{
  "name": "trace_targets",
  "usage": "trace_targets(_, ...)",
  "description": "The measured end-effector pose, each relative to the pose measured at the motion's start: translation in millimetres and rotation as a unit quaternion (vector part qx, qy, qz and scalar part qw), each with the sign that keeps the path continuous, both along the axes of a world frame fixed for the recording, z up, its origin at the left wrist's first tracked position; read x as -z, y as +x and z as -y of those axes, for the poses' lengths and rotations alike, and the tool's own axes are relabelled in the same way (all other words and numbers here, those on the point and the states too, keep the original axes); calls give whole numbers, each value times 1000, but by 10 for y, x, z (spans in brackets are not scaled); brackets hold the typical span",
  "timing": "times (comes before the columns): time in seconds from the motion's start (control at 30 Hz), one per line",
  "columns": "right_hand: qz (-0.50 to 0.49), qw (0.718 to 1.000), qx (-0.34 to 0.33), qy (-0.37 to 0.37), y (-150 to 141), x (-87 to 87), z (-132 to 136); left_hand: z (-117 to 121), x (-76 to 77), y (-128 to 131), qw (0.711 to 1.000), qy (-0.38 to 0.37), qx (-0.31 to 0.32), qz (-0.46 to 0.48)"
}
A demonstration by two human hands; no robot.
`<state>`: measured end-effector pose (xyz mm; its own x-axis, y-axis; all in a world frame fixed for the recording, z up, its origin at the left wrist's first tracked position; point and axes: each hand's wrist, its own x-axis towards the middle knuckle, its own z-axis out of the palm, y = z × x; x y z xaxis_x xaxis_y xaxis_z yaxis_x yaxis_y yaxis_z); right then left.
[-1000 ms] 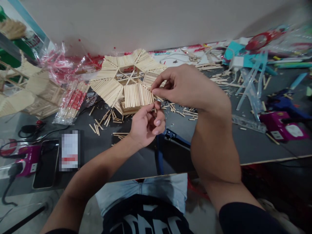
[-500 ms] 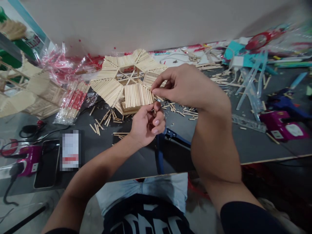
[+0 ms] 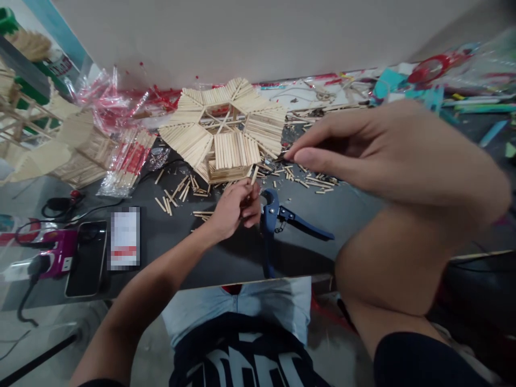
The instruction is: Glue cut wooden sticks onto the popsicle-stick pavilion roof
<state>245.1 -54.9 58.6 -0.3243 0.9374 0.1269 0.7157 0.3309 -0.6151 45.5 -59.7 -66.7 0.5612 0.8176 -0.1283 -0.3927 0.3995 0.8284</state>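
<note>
A star-shaped model [image 3: 193, 144] built from small wooden sticks sits on the dark table, with an open middle and a slatted panel [image 3: 237, 150] on its near side. Just in front of that panel is my left hand [image 3: 237, 207], closed with a short wooden stick [image 3: 255, 174] pointing up from its fingers. My right hand [image 3: 387, 150] is raised to the right of the model, close to the camera, thumb and forefinger pinched; anything between the tips is too small to make out. A blue pipe cutter [image 3: 271, 212] lies beside my left hand.
Cut stick pieces [image 3: 177, 193] are scattered around the model. At left are a bag of sticks [image 3: 128, 161], another stick model [image 3: 86, 145], two phones [image 3: 86, 258] and a purple power strip [image 3: 60, 252]. Plastic wrappers and tools crowd the back right.
My right hand has pulled away from the model's near panel, rightward and toward the camera. The left hand has turned, and a stick now shows upright in its fingers.
</note>
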Motion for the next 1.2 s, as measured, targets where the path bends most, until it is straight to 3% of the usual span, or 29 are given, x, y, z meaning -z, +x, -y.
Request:
trace_targets(0.1,-28,998,-17,-55,-1,265,91,109,-121,-278,969,175,72,-157)
trace_targets(0.2,-107,983,-52,-141,-100,596,112,147,-215,-508,863,353,92,-350)
trace_targets(0.3,-195,961,-103,-167,-298,917,52,93,-155,-635,759,427,78,-485)
trace_targets(0.37,-227,955,-102,-159,-450,1114,-9,38,-58,-678,698,451,83,-551)
trace_targets(0.43,-260,951,-84,-142,-578,1282,-52,-3,35,-699,654,460,87,-594)
trace_targets(0.5,-275,953,-58,-114,-654,1402,-58,-18,90,-701,631,465,81,-616)
trace_targets(0.6,-300,949,-24,-96,-684,1493,-16,-3,91,-677,628,467,63,-620)
trace_targets(0.73,-344,936,-10,-74,-680,1523,48,22,49,-641,656,459,48,-597)
trace_targets(0.97,-331,943,7,-39,-718,1528,79,15,108,-657,696,470,19,-542)
trace_targets(1.07,-335,942,11,-27,-739,1521,83,11,90,-660,697,463,15,-547)
trace_targets(1.2,-356,935,-7,5,-770,1545,68,-3,48,-671,676,465,46,-570)
